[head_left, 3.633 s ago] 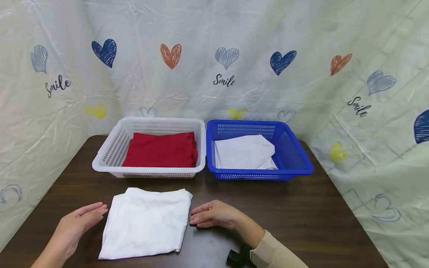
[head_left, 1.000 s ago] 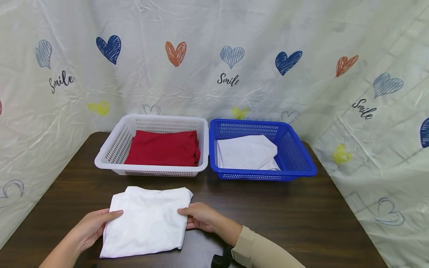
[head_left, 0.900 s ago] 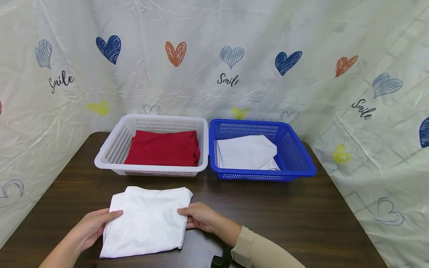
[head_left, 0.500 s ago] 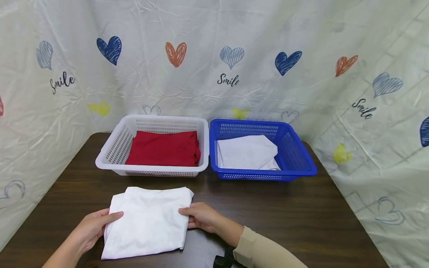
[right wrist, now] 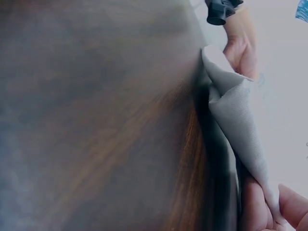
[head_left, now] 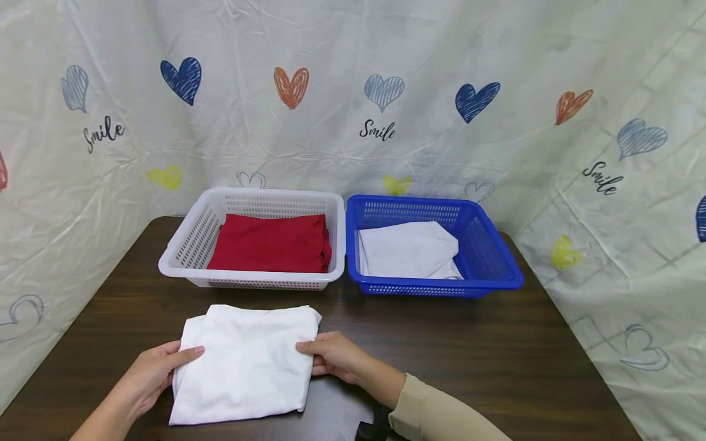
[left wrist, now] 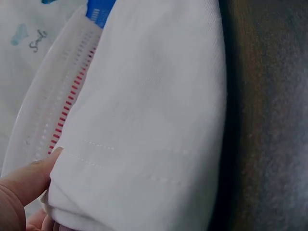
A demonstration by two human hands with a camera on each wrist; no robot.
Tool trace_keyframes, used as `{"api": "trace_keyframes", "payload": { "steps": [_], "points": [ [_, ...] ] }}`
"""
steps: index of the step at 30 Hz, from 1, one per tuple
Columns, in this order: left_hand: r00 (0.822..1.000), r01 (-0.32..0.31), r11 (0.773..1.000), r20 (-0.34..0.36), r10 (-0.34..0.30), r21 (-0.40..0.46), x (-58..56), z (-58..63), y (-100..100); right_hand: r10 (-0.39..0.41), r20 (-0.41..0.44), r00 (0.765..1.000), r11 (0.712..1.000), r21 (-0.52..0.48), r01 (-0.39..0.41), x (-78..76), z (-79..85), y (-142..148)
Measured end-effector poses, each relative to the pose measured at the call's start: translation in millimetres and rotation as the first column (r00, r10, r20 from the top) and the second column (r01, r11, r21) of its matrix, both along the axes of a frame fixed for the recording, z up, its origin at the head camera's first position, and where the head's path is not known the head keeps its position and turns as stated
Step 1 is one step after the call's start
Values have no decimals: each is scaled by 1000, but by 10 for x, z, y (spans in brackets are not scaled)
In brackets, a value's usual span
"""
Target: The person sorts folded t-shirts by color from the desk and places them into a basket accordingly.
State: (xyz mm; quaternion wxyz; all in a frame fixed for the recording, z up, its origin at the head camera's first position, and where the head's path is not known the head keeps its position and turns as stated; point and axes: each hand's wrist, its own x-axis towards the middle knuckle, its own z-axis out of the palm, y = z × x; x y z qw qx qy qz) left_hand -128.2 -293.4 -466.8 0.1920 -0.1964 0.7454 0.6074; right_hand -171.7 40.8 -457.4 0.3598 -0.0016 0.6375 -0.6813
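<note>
A folded white garment (head_left: 245, 367), with rows of stitching visible in the left wrist view, is low over the front left of the table. My left hand (head_left: 151, 373) pinches its left side, thumb on top and fingers underneath. On the opposite side my right hand (head_left: 339, 358) pinches the edge the same way. The right wrist view shows the garment (right wrist: 240, 120) side-on, its edge raised off the dark wood, between the right fingers (right wrist: 255, 207) and the other hand beyond. Fingers under the cloth are mostly hidden.
Behind the garment stands a white basket (head_left: 250, 277) holding folded red cloth (head_left: 270, 244). Right beside it, a blue basket (head_left: 436, 285) holds folded white cloth (head_left: 405, 248). The dark wooden table (head_left: 469, 355) ends at a printed curtain (head_left: 331, 37) behind.
At first both hands were beside the garment, apart from it; they have since moved inward and pinched its left and right sides. Over the last second, hands and garment have barely shifted.
</note>
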Motion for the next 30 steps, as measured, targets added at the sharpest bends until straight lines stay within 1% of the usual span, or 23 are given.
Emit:
{"api": "trace_keyframes", "payload": {
  "steps": [5, 11, 15, 18, 23, 30],
  "points": [
    [1000, 6, 1000, -8, -6, -3, 19, 44, 36, 7, -17, 1000, 1000, 14, -7, 37, 48, 60],
    [1000, 6, 1000, -26, -6, 27, 47, 106, 119, 22, -34, 999, 1000, 9, -22, 68, 136, 160],
    [999, 1, 999, -41, 1, 45, 54, 142, 188, 17, -37, 999, 1000, 4, -16, 68, 194, 232],
    [999, -15, 999, -50, 17, 51, 52, 178, 225, 7, -39, 999, 1000, -2, -7, 73, 230, 272],
    [998, -20, 997, -63, 24, 71, 68, 241, 253, 9, -48, 999, 1000, -19, -10, 88, 294, 315],
    [996, -30, 996, -77, 36, 80, 109, 326, 280, 21, -48, 999, 1000, -5, -21, 99, 398, 355]
  ]
}}
